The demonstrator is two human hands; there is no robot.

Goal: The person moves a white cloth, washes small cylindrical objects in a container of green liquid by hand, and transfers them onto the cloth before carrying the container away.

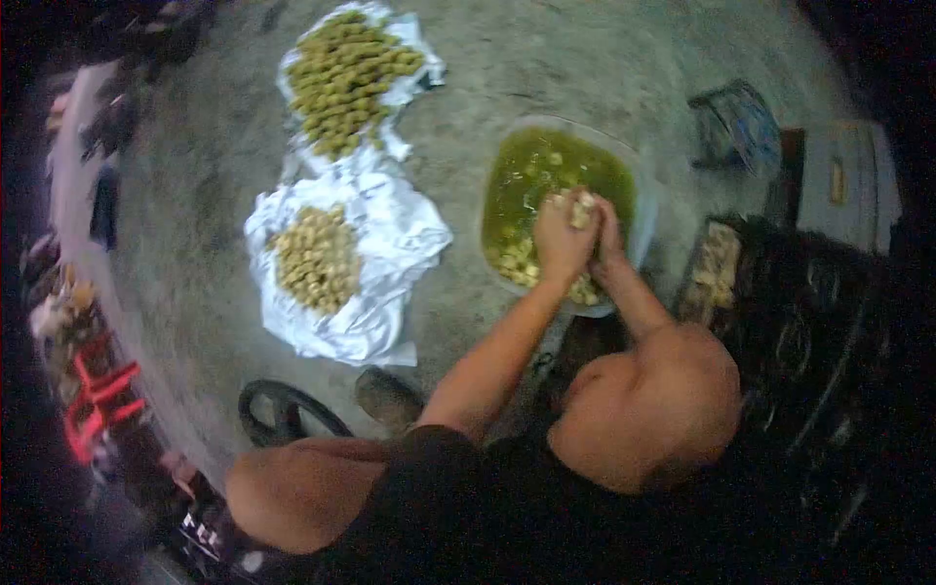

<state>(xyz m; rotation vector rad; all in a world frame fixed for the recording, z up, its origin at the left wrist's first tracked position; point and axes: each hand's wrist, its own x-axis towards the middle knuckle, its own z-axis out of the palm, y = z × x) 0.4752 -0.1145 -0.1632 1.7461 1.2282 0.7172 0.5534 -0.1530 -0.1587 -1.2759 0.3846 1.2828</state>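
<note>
My left hand and my right hand are pressed together over a translucent plastic tub. Between them, near the fingertips, they grip pale lumps, too blurred to name more exactly. Yellow-green liquid fills the tub. More pale chunks are gathered at its near side, and a few float farther out. Part of the right hand's fingers is hidden behind the left hand.
Left of the tub, white sheets on the concrete floor bear a pale lump pile and a greener lump pile. A dark ring-shaped object lies near my leg. At right are a wire-like basket and grey box.
</note>
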